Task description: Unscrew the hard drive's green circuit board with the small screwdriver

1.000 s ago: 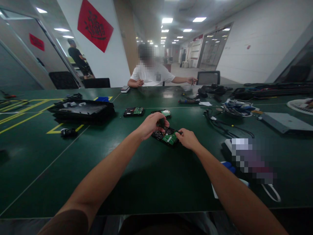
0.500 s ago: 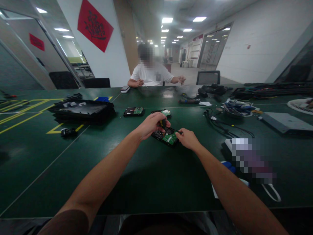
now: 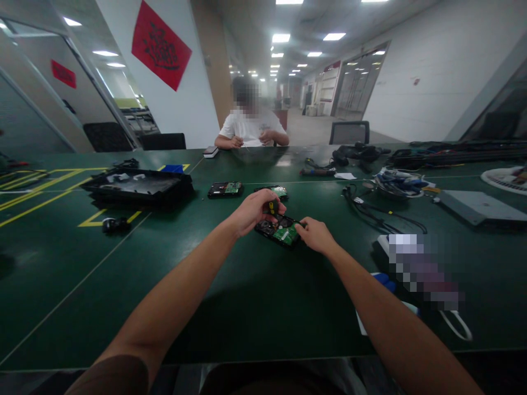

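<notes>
A black hard drive (image 3: 281,231) with a green circuit board facing up lies on the dark green table (image 3: 230,296) in front of me. My left hand (image 3: 252,210) is closed round a small screwdriver with a yellow-and-black handle (image 3: 271,207), held upright over the drive's far end. My right hand (image 3: 315,235) grips the drive's right edge with curled fingers. Two more drives lie just beyond: one (image 3: 224,188) to the left, one (image 3: 276,191) right behind my left hand.
A black open tray (image 3: 138,185) sits at the left. Cables (image 3: 379,211), a grey flat case (image 3: 477,207) and a blurred-out object (image 3: 420,269) lie to the right. Across the table a person in a white shirt (image 3: 251,125) sits with both hands together.
My hands have barely moved on the drive; more of the yellow handle shows. The person opposite has drawn an outstretched arm back in. The figure behind the left glass has gone.
</notes>
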Demonstrator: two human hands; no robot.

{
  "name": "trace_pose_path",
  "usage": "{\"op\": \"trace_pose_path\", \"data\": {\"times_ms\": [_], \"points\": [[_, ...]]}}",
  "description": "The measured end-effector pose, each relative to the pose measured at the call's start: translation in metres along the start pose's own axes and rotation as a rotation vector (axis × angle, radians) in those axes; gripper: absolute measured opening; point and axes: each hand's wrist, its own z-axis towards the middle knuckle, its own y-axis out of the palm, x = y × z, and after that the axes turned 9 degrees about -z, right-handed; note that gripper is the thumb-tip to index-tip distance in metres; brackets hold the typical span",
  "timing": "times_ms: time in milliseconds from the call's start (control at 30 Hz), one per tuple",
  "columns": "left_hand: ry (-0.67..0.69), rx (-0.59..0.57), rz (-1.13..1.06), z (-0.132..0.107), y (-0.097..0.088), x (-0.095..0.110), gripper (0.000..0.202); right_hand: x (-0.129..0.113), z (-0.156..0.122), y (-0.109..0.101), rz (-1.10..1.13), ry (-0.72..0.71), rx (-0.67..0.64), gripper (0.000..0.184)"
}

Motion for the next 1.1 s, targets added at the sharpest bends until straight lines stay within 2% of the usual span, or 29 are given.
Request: {"op": "trace_pose_path", "data": {"times_ms": [133,267,400,700,800,933,1033,1100], "points": [[0.049,0.022,0.104,0.0,-0.001,0.003,0.02,0.0,0.0,0.0,-0.009,0.005,0.001,0.036],[0.005,-0.026,0.037,-0.001,-0.002,0.003,0.022,0.001,0.0,0.0,-0.002,0.004,0.0,0.037],[0.01,0.031,0.025,0.0,-0.002,0.0,0.022,0.0,-0.001,0.001,0.028,0.02,-0.007,0.038],[0.194,0.156,0.376,0.003,-0.009,0.005,0.02,0.002,0.001,0.002,-0.002,-0.004,0.01,0.036],[0.142,0.099,0.304,0.002,-0.009,0.005,0.022,0.002,0.001,0.002,-0.017,-0.015,0.02,0.034],[0.042,0.015,0.043,0.002,-0.006,-0.001,0.024,0.001,0.001,0.001,-0.021,-0.014,0.016,0.034],[0.006,0.024,-0.064,0.003,-0.004,-0.005,0.023,0.0,0.001,0.001,-0.01,-0.012,0.012,0.034],[0.011,0.043,-0.061,0.004,-0.004,-0.006,0.022,0.001,0.0,0.001,0.005,-0.003,0.008,0.035]]}}
